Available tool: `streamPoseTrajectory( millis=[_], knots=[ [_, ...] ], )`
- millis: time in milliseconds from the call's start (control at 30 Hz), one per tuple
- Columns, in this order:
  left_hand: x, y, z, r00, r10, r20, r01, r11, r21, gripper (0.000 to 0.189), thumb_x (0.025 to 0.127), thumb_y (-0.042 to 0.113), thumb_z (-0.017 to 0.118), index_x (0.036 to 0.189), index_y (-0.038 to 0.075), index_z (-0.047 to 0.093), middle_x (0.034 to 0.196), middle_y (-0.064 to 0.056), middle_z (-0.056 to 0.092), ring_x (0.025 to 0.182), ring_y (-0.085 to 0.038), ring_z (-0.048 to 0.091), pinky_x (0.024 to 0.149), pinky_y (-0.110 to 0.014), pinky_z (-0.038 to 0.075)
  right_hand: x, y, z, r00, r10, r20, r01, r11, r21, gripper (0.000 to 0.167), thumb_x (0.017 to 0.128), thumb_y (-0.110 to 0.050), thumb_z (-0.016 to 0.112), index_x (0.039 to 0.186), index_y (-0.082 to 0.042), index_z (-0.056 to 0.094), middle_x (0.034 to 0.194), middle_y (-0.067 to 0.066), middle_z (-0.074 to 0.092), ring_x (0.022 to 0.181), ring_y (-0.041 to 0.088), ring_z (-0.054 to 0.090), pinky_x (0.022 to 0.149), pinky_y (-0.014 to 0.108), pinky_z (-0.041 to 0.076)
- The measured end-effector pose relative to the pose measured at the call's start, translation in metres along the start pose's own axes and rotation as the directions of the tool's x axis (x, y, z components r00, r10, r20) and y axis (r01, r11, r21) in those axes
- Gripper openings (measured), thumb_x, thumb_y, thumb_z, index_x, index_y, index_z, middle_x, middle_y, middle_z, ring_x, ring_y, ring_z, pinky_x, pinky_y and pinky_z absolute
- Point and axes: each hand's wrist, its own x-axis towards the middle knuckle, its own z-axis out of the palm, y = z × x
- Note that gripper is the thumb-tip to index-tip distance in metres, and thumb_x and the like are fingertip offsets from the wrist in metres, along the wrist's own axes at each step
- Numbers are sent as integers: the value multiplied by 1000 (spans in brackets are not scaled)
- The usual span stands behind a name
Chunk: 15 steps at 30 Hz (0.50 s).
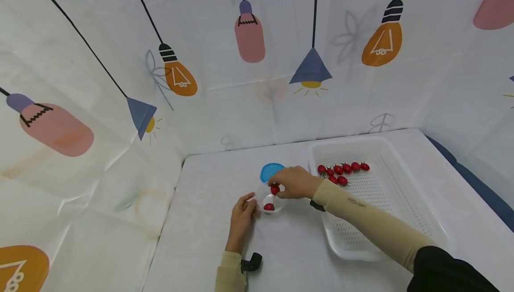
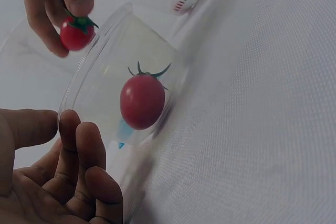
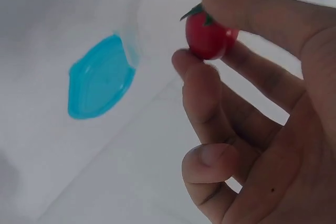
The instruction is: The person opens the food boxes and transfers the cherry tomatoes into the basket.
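Note:
Between the thumb and fingers of my right hand a red cherry tomato with a green calyx is pinched. It hangs just above the rim of a small clear plastic cup. My left hand is at the near left of the cup; in the left wrist view its thumb and fingertips pinch the rim. Inside the cup lies another cherry tomato, stem on. Just behind the cup, a blue lid lies on the white cloth.
To the right stands a large white perforated basket, partly under my right forearm. Several cherry tomatoes sit at its far left. A white cloth covers the table. Behind it hangs a printed curtain.

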Motion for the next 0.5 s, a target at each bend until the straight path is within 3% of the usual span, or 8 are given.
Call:
streamPoseTrajectory(
  millis=[167, 333, 500],
  knots=[
    [-10, 14, -1, 999, 32, 16, -33, 999, 6, 37, 104, 15, 57, 135, -5, 56, 103, -29, 65, 92, -39, 62, 81, -39, 51, -10, 5, -15, 999, 19, -40, -17, 998, 57, 36, 87, -29, 80, 121, -18, 72, 103, -6, 73, 96, 17, 67, 75, 38, 58],
    [-7, 12, -2, 1000, 15, 21, -15, 1000, 8, 38, 104, 15, 57, 136, -4, 57, 104, -29, 66, 93, -37, 63, 83, -40, 51, -23, 11, -25, 997, 43, -70, -38, 997, 71, 34, 88, -30, 78, 120, -20, 72, 102, -7, 71, 94, 15, 65, 73, 36, 56],
    [-7, 12, -2, 1000, 18, 19, -18, 1000, 17, 38, 104, 16, 58, 137, -3, 57, 104, -28, 66, 91, -34, 64, 82, -38, 51, -38, 14, -29, 992, 17, -123, -9, 998, 68, 34, 87, -30, 78, 119, -22, 73, 100, -10, 70, 90, 11, 64, 72, 34, 56]
  ],
)
